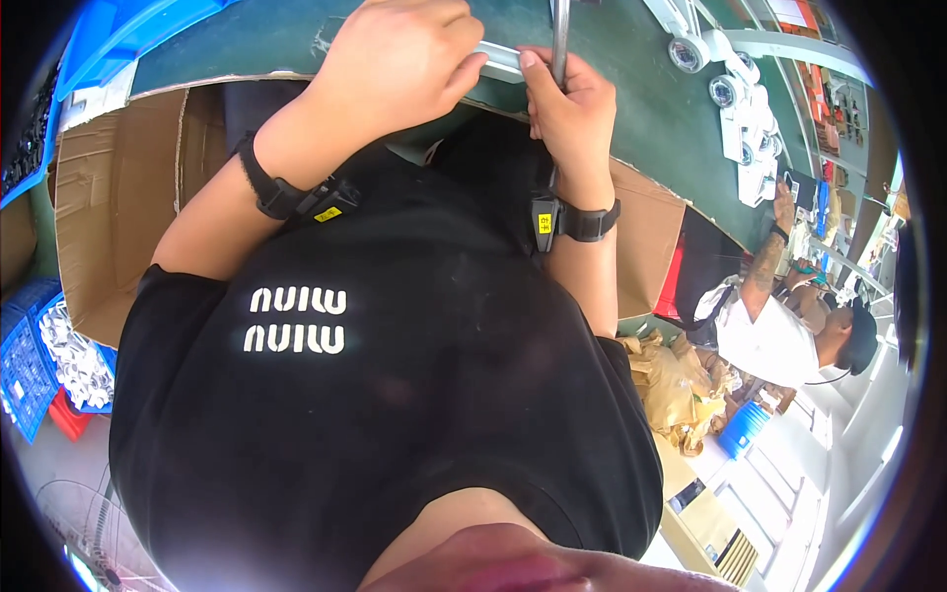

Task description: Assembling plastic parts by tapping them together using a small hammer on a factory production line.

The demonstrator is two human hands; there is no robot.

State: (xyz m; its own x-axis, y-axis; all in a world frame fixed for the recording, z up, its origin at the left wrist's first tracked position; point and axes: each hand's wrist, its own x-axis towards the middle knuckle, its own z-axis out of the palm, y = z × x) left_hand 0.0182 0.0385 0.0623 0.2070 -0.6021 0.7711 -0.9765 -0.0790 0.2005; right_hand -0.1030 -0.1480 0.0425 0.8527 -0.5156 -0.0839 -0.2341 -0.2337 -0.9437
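Observation:
A short whitish strip or bar [502,57] spans the gap between my two hands over the near edge of the green table. Around its left end my left hand [400,64] is closed, fingers curled, hiding that end. My right hand [577,109] pinches the other end between thumb and fingers. A thin upright metal rod [561,30] passes right beside the right hand's fingers; whether they touch it I cannot tell. What kind of part the strip is does not show.
White lamp-like fittings [735,94] stand along the green table [631,89] at right. A blue bin [128,35] sits at upper left, an open cardboard box [118,197] below. A co-worker [769,331] works at far right. Crates with white parts [79,360] are at lower left.

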